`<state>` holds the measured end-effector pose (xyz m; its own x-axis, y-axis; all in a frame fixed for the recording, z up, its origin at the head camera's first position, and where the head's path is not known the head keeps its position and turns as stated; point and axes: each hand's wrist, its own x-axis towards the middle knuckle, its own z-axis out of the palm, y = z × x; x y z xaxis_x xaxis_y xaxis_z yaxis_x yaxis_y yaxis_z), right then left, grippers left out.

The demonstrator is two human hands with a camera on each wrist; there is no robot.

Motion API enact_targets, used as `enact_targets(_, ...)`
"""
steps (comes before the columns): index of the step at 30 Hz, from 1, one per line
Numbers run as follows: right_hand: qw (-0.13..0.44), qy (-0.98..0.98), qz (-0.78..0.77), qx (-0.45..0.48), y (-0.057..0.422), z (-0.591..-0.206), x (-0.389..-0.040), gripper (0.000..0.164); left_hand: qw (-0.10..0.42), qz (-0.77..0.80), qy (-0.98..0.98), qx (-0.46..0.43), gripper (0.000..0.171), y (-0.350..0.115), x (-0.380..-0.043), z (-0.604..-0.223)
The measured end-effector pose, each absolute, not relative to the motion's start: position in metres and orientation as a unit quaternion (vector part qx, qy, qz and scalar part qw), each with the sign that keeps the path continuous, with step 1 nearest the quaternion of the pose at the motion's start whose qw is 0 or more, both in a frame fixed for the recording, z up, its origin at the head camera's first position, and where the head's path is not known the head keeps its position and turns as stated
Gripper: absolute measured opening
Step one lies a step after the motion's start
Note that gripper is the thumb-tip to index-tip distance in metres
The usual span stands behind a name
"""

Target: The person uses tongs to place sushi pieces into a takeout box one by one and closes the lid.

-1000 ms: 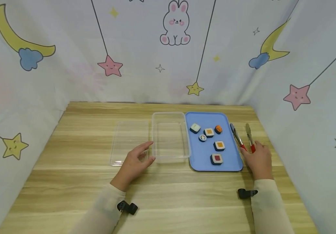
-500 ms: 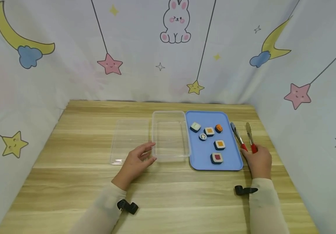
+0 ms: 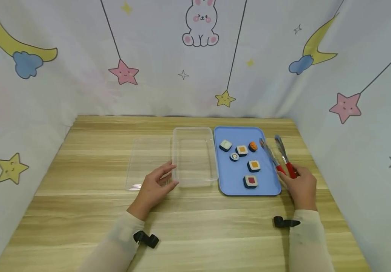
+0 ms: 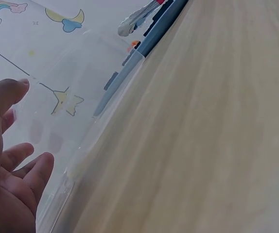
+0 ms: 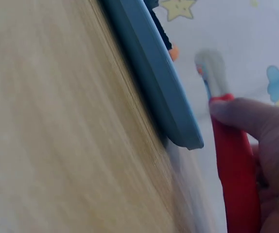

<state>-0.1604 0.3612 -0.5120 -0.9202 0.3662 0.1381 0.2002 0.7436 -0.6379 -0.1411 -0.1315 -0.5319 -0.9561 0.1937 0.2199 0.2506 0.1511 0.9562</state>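
Observation:
My right hand (image 3: 300, 186) grips red-handled metal tongs (image 3: 285, 153), their arms spread apart and tips over the right edge of the blue tray (image 3: 234, 187). In the right wrist view the thumb presses along the red handle (image 5: 233, 165). Several sushi pieces lie on the tray, among them a square roll with a dark red centre (image 3: 251, 181) and an orange-topped piece (image 3: 253, 146). My left hand (image 3: 153, 189) has its fingers loosely bent at the left wall of a clear plastic box (image 3: 194, 180). In the left wrist view, fingers and thumb (image 4: 42, 174) are spread beside that wall.
A clear flat lid (image 3: 147, 158) lies left of the box, partly behind the left hand. The box stands right against the tray's left side. Patterned white curtains (image 3: 161, 94) enclose the wooden table (image 3: 195, 234) at the back and sides.
The right hand has raised the tongs off the table and swung their tips left to the tray's edge. The left hand stays at the box; the head view has shifted slightly.

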Motion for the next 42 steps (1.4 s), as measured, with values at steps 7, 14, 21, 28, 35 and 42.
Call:
enact_targets(7, 0.137, -0.941, 0.297, -0.086, 0.355, -0.511, -0.161, 0.061, -0.004, -0.657, -0.745, -0.115, 0.065, -0.132, -0.143, -0.530)
enact_targets(14, 0.127, -0.953, 0.263, -0.080, 0.352, -0.506, -0.162, 0.057, -0.008, -0.660, -0.743, -0.113, 0.064, -0.133, -0.142, -0.532)
enact_targets(21, 0.108, -0.957, 0.256, -0.078, 0.348, -0.503, -0.163, 0.054, -0.014, -0.665, -0.739, -0.107, 0.068, -0.132, -0.143, -0.529)
enact_targets(28, 0.101, -0.957, 0.258, -0.080, 0.346, -0.506, -0.164, 0.048, -0.028, -0.667, -0.738, -0.098, 0.068, -0.131, -0.142, -0.528)
enact_targets(35, 0.124, -0.955, 0.256, -0.084, 0.344, -0.507, -0.164, 0.042, -0.026, -0.667, -0.738, -0.100, 0.068, -0.131, -0.142, -0.531)
enact_targets(42, 0.125, -0.954, 0.259, -0.086, 0.342, -0.505, -0.162, 0.041, -0.019, -0.671, -0.734, -0.109, 0.064, -0.131, -0.142, -0.531)
